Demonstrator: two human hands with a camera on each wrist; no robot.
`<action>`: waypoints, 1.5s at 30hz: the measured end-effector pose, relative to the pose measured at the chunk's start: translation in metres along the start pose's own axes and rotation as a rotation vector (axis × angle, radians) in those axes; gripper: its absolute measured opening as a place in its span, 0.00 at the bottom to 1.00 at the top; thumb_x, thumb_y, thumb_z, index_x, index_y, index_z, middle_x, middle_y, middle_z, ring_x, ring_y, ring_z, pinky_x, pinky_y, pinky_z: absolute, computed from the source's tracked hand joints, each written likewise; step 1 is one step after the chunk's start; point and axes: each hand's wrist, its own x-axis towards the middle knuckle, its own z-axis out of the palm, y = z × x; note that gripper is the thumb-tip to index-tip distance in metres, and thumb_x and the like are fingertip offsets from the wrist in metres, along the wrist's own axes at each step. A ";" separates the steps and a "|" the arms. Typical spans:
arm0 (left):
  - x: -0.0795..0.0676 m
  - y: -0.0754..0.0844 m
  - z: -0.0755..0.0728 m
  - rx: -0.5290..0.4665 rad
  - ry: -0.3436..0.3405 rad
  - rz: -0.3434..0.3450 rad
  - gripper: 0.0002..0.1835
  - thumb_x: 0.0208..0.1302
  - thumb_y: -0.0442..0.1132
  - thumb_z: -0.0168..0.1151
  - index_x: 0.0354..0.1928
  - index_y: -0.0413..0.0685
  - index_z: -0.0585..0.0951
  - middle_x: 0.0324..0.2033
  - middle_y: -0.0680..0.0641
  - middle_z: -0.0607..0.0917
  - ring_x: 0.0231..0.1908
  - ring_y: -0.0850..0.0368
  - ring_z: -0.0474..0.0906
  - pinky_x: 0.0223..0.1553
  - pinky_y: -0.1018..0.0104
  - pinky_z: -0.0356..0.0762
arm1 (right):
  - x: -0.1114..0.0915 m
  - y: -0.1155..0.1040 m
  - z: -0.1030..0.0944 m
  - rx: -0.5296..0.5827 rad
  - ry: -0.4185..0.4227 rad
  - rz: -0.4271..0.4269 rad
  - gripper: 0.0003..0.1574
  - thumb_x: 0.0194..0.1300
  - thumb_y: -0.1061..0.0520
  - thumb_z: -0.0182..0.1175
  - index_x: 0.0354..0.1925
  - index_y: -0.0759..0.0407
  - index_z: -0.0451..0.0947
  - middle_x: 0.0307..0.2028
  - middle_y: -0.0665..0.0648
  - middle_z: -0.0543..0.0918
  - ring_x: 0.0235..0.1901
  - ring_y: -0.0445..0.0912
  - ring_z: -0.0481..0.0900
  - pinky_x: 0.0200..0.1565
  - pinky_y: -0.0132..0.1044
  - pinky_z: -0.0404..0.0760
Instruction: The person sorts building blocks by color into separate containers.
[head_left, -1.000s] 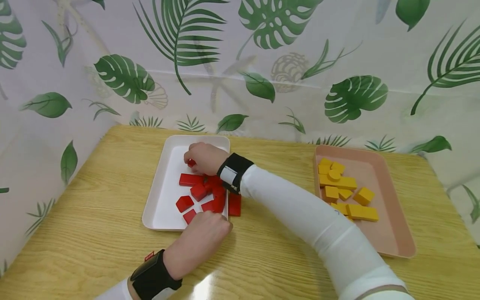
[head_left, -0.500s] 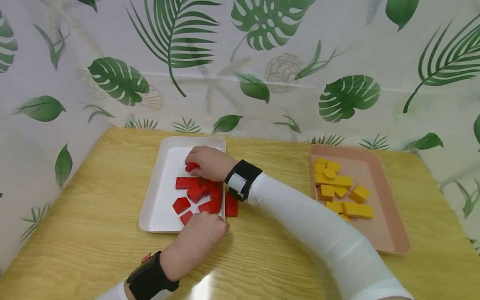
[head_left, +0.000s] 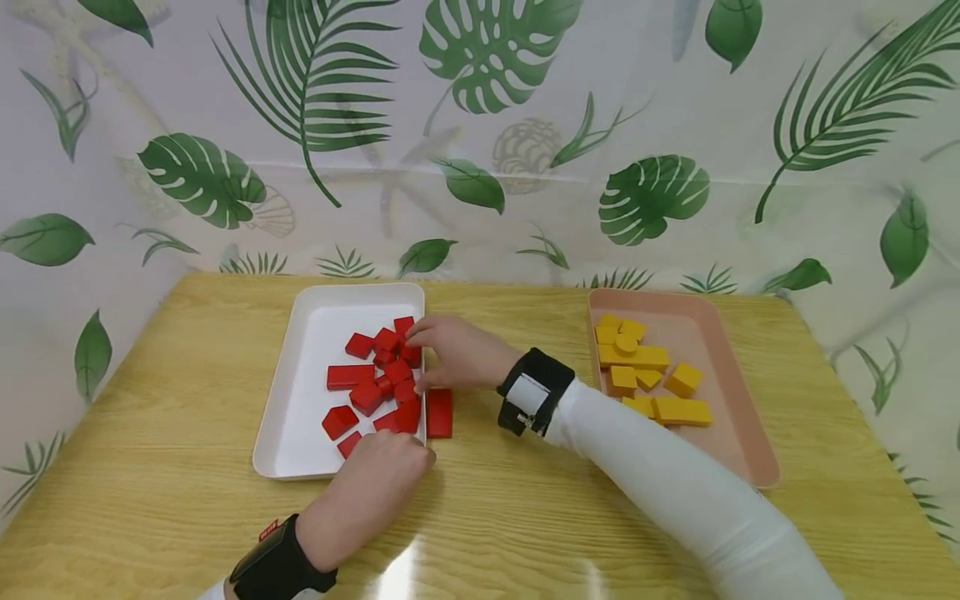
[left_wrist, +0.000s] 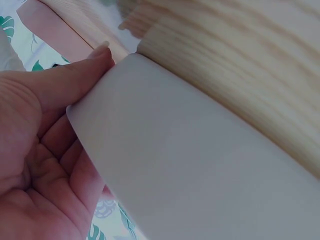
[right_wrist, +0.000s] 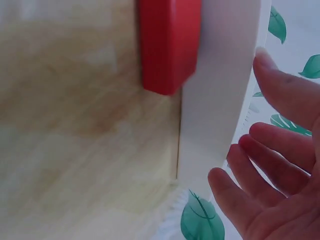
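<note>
A white tray (head_left: 288, 408) at the left holds several red blocks (head_left: 349, 377) of differing shapes, mostly along its right side. My left hand (head_left: 382, 467) grips the tray's near right corner. The left wrist view shows the thumb (left_wrist: 82, 75) outside the white wall (left_wrist: 190, 150) and the other fingers curled behind it. My right hand (head_left: 468, 354) is at the tray's right rim with fingers spread and relaxed, fingertips beside the red blocks. A flat red block (head_left: 439, 413) lies on the table against the tray's right wall, also seen in the right wrist view.
A pink tray (head_left: 738, 400) with several yellow blocks (head_left: 633, 357) stands at the right, near my right forearm. The wooden table (head_left: 517, 517) runs back to a leaf-patterned cloth (head_left: 360, 217) hanging behind and at the sides.
My right hand has let go of a red block in the tray's upper part and drawn right to the rim. The left hand keeps its grip. The head view has shifted slightly right.
</note>
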 end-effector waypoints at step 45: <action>0.000 0.001 0.004 0.024 0.027 0.018 0.03 0.48 0.34 0.66 0.24 0.50 0.81 0.10 0.57 0.63 0.13 0.63 0.59 0.15 0.71 0.58 | -0.038 -0.003 0.004 0.027 0.204 0.021 0.35 0.51 0.46 0.66 0.56 0.56 0.74 0.54 0.53 0.74 0.54 0.45 0.68 0.54 0.33 0.66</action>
